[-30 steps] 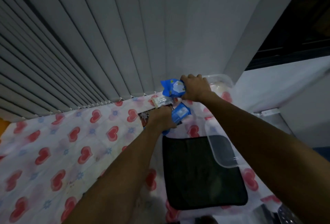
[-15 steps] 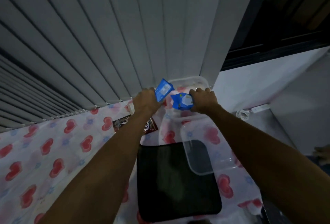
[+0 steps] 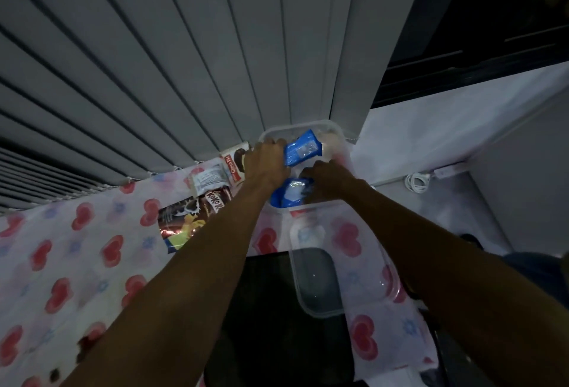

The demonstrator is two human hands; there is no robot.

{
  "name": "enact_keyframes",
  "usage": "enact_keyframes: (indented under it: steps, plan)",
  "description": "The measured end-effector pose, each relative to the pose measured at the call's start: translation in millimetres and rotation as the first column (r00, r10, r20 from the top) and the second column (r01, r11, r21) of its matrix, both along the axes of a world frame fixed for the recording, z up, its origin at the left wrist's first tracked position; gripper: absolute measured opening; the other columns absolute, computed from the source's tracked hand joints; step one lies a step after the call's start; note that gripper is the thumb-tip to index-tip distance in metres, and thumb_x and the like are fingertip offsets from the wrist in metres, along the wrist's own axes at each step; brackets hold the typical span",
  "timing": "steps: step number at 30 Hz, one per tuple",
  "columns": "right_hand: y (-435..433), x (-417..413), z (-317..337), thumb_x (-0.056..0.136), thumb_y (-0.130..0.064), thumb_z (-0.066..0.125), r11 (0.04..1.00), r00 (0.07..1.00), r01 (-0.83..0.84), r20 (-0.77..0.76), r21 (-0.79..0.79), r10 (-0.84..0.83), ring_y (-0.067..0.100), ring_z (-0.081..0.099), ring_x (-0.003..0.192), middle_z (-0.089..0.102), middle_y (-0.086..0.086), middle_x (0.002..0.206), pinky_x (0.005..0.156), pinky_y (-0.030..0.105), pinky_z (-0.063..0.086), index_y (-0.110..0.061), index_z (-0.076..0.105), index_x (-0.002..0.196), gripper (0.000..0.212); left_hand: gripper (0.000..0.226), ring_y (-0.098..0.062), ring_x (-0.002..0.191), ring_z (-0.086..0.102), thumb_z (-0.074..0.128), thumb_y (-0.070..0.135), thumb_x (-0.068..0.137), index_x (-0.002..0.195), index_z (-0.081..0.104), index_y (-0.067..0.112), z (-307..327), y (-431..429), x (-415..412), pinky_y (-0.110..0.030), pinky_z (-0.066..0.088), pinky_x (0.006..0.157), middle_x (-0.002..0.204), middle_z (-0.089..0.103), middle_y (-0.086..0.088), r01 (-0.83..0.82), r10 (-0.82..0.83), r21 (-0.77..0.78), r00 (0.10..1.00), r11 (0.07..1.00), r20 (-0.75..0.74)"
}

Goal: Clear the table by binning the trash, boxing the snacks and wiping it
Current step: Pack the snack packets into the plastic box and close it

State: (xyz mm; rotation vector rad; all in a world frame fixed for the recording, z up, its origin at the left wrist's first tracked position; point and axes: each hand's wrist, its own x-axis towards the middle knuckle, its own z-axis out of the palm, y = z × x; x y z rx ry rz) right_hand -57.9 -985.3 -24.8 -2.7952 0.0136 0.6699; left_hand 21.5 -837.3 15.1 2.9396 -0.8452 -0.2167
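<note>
A clear plastic box [image 3: 345,152] stands at the table's far right corner against the blinds. My left hand [image 3: 266,161] grips a blue snack packet [image 3: 303,147] and holds it over the box's opening. My right hand [image 3: 329,178] presses a second blue packet [image 3: 291,194] down inside the near end of the box. Left of the box lie a Choco Pie packet [image 3: 234,164], a white packet [image 3: 207,181] and a brown Koko Krunch pouch [image 3: 191,217] on the heart-print tablecloth [image 3: 77,251].
The box's clear lid [image 3: 341,266] lies upside down near me, partly over a black mat [image 3: 271,319]. Grey vertical blinds [image 3: 184,63] close off the far edge. A white power strip and cable [image 3: 428,178] lie on the floor to the right.
Both hands have carried the blue packets further right and into the clear box. The right hand's packet has gone down inside it. The view has swung, showing the other snacks at left.
</note>
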Motion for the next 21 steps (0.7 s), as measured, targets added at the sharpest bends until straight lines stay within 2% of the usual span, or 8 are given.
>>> enact_keyframes:
  steps: [3, 8, 10, 13, 15, 17, 19, 21]
  plan:
    - [-11, -6, 0, 0.081, -0.051, 0.075, 0.992, 0.999, 0.036, -0.016, 0.121, -0.035, 0.023, 0.061, 0.11, 0.065, 0.007, 0.124, 0.09, 0.028, 0.045, -0.019, 0.061, 0.132, 0.062, 0.056, -0.034, 0.109, 0.061, 0.074, 0.036, 0.08, 0.131, 0.057, 0.019, -10, -16, 0, -0.045, 0.05, 0.086, 0.118, 0.061, -0.011, 0.056, -0.056, 0.007, 0.998, 0.998, -0.031]
    - [-17, -19, 9, 0.086, -0.031, 0.075, 0.969, 0.997, 0.074, 0.003, 0.236, -0.077, 0.024, 0.055, 0.126, 0.058, 0.004, 0.14, 0.104, 0.034, 0.044, -0.021, 0.056, 0.14, 0.058, 0.06, -0.034, 0.109, 0.06, 0.078, 0.04, 0.078, 0.13, 0.058, 0.017, -35, -30, 1, -0.043, 0.049, 0.086, 0.122, 0.06, -0.012, 0.084, -0.081, 0.02, 0.992, 0.996, -0.097]
    - [-22, -20, 15, 0.089, -0.029, 0.071, 0.986, 0.996, 0.072, 0.04, 0.153, -0.079, 0.024, 0.058, 0.12, 0.06, 0.006, 0.135, 0.097, 0.033, 0.045, -0.023, 0.058, 0.137, 0.05, 0.057, -0.034, 0.111, 0.058, 0.077, 0.028, 0.08, 0.132, 0.057, 0.019, -44, -33, 2, -0.043, 0.048, 0.089, 0.125, 0.058, -0.012, 0.086, -0.08, 0.049, 0.991, 0.995, -0.112]
    - [-28, -17, 26, 0.092, -0.036, 0.064, 0.988, 0.98, 0.14, 0.152, -0.06, -0.13, 0.024, 0.065, 0.096, 0.067, 0.009, 0.115, 0.075, 0.031, 0.048, -0.024, 0.064, 0.124, 0.035, 0.049, -0.032, 0.112, 0.059, 0.07, 0.02, 0.085, 0.133, 0.057, 0.019, -55, -33, 2, -0.042, 0.047, 0.091, 0.125, 0.058, -0.011, 0.114, -0.103, 0.069, 0.983, 0.991, -0.15]
    - [-29, -16, 29, 0.088, -0.035, 0.068, 0.982, 0.959, 0.184, 0.226, -0.049, -0.169, 0.024, 0.061, 0.103, 0.062, 0.01, 0.122, 0.081, 0.036, 0.053, -0.021, 0.06, 0.126, 0.041, 0.047, -0.032, 0.114, 0.061, 0.068, 0.021, 0.087, 0.133, 0.057, 0.02, -61, -30, 4, -0.042, 0.048, 0.095, 0.126, 0.06, -0.011, 0.138, -0.129, 0.033, 0.971, 0.99, -0.201]
    - [-30, -16, 25, 0.083, -0.037, 0.075, 0.988, 0.962, 0.151, 0.234, -0.032, -0.14, 0.029, 0.048, 0.126, 0.048, 0.01, 0.142, 0.093, 0.043, 0.051, -0.019, 0.05, 0.137, 0.062, 0.053, -0.032, 0.123, 0.057, 0.064, 0.025, 0.092, 0.143, 0.05, 0.02, -64, -26, 8, -0.043, 0.043, 0.105, 0.138, 0.057, -0.011, 0.167, -0.156, 0.015, 0.947, 0.986, -0.282]
    - [-28, -16, 21, 0.08, -0.042, 0.077, 0.996, 0.988, 0.076, 0.136, -0.052, -0.068, 0.031, 0.037, 0.138, 0.038, 0.009, 0.153, 0.104, 0.047, 0.045, -0.018, 0.042, 0.146, 0.079, 0.06, -0.03, 0.138, 0.044, 0.056, 0.033, 0.098, 0.153, 0.036, 0.02, -65, -21, 10, -0.047, 0.032, 0.115, 0.153, 0.045, -0.01, 0.207, -0.178, 0.047, 0.919, 0.977, -0.353]
    - [-22, -17, 15, 0.081, -0.046, 0.076, 0.998, 0.999, 0.014, 0.031, -0.053, -0.012, 0.03, 0.041, 0.136, 0.04, 0.01, 0.152, 0.105, 0.044, 0.043, -0.017, 0.041, 0.147, 0.079, 0.066, -0.028, 0.15, 0.026, 0.046, 0.04, 0.103, 0.159, 0.02, 0.018, -66, -16, 7, -0.05, 0.022, 0.12, 0.165, 0.026, -0.007, 0.251, -0.195, 0.09, 0.894, 0.964, -0.404]
